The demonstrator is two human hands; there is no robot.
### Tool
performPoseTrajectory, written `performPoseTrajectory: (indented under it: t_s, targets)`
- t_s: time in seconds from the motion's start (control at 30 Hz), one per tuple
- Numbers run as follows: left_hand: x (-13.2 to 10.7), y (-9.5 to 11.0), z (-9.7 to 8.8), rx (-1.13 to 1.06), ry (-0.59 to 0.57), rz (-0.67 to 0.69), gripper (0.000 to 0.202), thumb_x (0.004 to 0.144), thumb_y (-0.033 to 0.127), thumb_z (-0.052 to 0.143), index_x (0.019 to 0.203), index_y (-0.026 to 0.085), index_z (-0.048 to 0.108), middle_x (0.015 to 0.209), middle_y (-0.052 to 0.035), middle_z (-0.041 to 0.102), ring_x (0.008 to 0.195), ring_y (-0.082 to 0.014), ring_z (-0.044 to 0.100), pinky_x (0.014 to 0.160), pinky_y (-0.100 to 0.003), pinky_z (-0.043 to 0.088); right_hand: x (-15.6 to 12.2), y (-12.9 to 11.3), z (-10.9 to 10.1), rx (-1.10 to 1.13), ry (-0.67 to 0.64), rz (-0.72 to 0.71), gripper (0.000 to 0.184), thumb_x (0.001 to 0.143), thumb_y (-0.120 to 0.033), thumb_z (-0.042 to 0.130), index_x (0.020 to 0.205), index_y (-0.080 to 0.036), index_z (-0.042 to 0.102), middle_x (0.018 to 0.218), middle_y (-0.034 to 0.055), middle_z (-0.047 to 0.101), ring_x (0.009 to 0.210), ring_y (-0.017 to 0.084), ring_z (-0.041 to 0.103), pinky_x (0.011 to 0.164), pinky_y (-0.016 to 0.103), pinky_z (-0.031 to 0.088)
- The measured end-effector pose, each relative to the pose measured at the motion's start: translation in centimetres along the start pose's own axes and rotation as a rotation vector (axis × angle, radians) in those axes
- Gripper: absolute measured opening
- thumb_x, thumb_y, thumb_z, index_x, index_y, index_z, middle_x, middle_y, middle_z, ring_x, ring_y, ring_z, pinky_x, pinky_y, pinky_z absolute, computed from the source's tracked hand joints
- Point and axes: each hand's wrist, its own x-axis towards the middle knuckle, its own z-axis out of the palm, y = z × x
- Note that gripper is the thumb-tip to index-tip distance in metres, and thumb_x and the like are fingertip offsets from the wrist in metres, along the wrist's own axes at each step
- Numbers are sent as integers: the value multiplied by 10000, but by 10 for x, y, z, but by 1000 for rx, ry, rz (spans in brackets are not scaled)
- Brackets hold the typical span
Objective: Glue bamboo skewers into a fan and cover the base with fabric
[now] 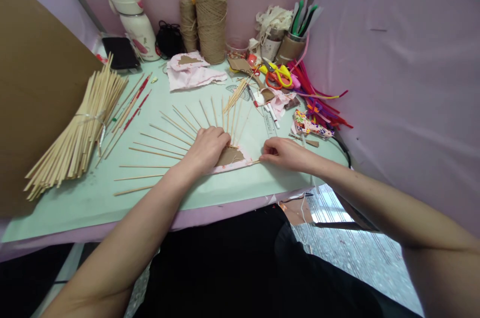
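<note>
Left hand (207, 150), fingers extended flat, presses the cardboard fan base (230, 156) at mid-worktop (225, 193). Right hand (285, 153) has its grip pinched on a bamboo stick (254, 162) at the base's right edge. Judged step: seating this stick. Aligning it with the fanned sticks (165, 133) calls for steady pressure.

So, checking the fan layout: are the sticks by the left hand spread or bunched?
Spread: the wooden sticks fan out from the cardboard piece under the left hand, gaps between them.

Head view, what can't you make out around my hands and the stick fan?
Head view only:
- Inner ends of the fanned sticks: covered by the left hand and the cardboard piece.
- Right hand grip on the stick end: its own fingers hide it.
- Ruler markings: too small.
- Brown board: cut off by left edge.
</note>
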Motion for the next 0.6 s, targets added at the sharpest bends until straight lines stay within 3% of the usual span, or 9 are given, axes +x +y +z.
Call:
performPoseTrajectory:
  t_s: [0.6]
  targets:
    - [-2, -9, 10, -65, -37, 26, 97, 893, 162, 477, 943, 187, 555, 931, -89, 564, 891, -258, 492, 773, -398, 343, -1, 3, 4, -29, 38, -17, 190, 840, -345, 635, 722, -207, 579, 757, 23, 630, 681, 159, 538, 606, 276, 334]
